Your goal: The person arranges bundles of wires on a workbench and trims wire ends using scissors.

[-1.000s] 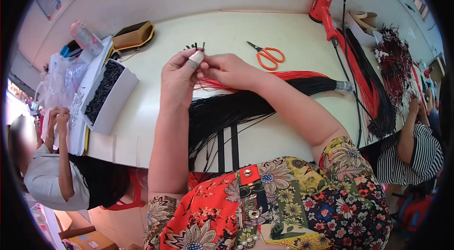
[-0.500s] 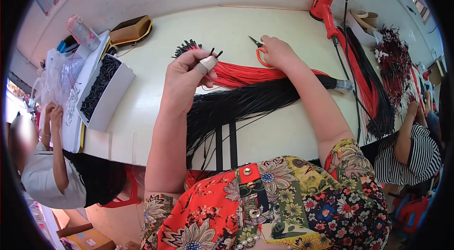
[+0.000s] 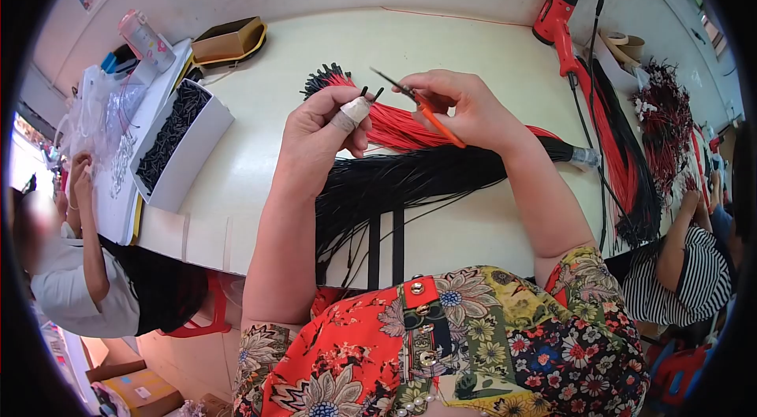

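Observation:
My left hand [image 3: 327,121], its thumb wrapped in white tape, pinches thin wires with two black tips [image 3: 372,94] sticking up. Held in my right hand [image 3: 465,106] are orange-handled scissors [image 3: 438,124], their dark blades pointing up and left, close to those tips. Behind both hands lies a bundle of red wires [image 3: 402,127] with black ends at its left. Nearer to me spreads a bundle of black wires [image 3: 410,173], its right end wrapped in clear material.
A box of small black pieces [image 3: 183,145] stands left, near a brown tray [image 3: 227,40]. A red heat gun [image 3: 558,19] and more red and black wires [image 3: 619,149] lie right. Co-workers sit at the left [image 3: 83,275] and right [image 3: 682,271].
My right hand has picked the scissors up off the table and brought them left to my left hand. My left hand keeps its pinch on the wires.

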Motion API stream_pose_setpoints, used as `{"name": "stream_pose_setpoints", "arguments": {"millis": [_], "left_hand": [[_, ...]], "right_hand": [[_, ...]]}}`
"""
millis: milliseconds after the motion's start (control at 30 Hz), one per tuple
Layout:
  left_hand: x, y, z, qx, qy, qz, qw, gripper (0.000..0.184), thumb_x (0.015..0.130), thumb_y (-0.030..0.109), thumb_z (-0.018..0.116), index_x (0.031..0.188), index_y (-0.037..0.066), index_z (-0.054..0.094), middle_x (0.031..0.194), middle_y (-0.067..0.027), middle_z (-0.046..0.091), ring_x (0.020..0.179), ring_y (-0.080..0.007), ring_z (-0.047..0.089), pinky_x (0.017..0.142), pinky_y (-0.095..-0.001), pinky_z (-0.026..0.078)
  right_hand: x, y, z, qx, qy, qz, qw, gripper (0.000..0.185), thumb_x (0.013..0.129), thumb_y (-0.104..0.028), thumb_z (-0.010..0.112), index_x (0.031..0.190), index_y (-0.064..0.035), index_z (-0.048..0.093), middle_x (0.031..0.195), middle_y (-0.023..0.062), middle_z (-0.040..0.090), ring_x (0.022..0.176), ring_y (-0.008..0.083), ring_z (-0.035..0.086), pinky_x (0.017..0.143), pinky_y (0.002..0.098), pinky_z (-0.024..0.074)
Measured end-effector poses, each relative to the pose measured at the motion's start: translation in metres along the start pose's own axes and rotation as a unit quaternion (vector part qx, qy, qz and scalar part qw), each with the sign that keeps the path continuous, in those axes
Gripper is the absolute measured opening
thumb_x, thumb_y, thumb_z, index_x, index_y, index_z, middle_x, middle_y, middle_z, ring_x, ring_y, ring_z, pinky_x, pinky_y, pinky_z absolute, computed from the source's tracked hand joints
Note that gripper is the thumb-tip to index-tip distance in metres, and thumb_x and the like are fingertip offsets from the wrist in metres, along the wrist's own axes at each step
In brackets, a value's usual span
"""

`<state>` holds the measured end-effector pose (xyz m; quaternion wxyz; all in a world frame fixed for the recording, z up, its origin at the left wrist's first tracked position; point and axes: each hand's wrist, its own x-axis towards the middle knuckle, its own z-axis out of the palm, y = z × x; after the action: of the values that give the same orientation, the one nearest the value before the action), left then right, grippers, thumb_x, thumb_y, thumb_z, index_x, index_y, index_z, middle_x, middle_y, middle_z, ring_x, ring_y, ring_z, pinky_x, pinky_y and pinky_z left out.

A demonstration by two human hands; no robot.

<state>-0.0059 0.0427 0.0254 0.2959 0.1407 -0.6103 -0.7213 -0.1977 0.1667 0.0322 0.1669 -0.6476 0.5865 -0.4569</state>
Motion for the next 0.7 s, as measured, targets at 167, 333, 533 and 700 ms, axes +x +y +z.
{"name": "stream_pose_setpoints", "arguments": {"millis": [167,333,533,700], "left_hand": [[-0.001,-0.003,-0.001,0.026,-0.005,0.006,1.0,0.012,0.091,0.009,0.058,0.102,0.004,0.061,0.071,-0.0025,0.057,0.055,-0.0081,0.05,0.047,-0.0209,0.041],[-0.002,-0.007,-0.003,0.031,-0.016,0.021,0.999,0.013,0.092,0.008,0.057,0.103,0.009,0.061,0.071,-0.0034,0.057,0.054,-0.0086,0.049,0.045,-0.0208,0.039],[-0.003,-0.005,-0.002,0.028,-0.022,0.022,0.999,0.012,0.092,0.007,0.056,0.102,0.004,0.062,0.071,-0.0015,0.056,0.055,-0.0068,0.047,0.046,-0.0204,0.039],[-0.004,-0.006,-0.002,0.029,-0.025,0.032,0.999,0.012,0.092,0.007,0.056,0.102,0.005,0.063,0.071,-0.0016,0.056,0.055,-0.0068,0.047,0.046,-0.0204,0.039]], "right_hand": [[-0.003,-0.021,-0.004,-0.107,-0.028,-0.022,0.994,0.037,0.072,0.001,0.063,0.109,-0.008,0.063,0.075,0.0053,0.056,0.067,0.0164,0.054,0.062,0.0276,0.0453],[-0.005,-0.026,-0.004,-0.142,-0.019,-0.049,0.988,0.037,0.072,0.001,0.063,0.108,-0.0078,0.064,0.073,0.003,0.053,0.061,0.0123,0.048,0.055,0.0248,0.0402],[-0.008,-0.033,-0.004,-0.191,-0.001,-0.086,0.978,0.038,0.071,0.002,0.064,0.108,-0.0072,0.065,0.071,0.0031,0.051,0.057,0.0121,0.048,0.051,0.0248,0.0392],[-0.01,-0.038,-0.001,-0.222,0.015,-0.113,0.968,0.037,0.07,0.001,0.064,0.106,-0.0071,0.064,0.069,0.0054,0.053,0.057,0.0175,0.053,0.051,0.0284,0.0425]]}}
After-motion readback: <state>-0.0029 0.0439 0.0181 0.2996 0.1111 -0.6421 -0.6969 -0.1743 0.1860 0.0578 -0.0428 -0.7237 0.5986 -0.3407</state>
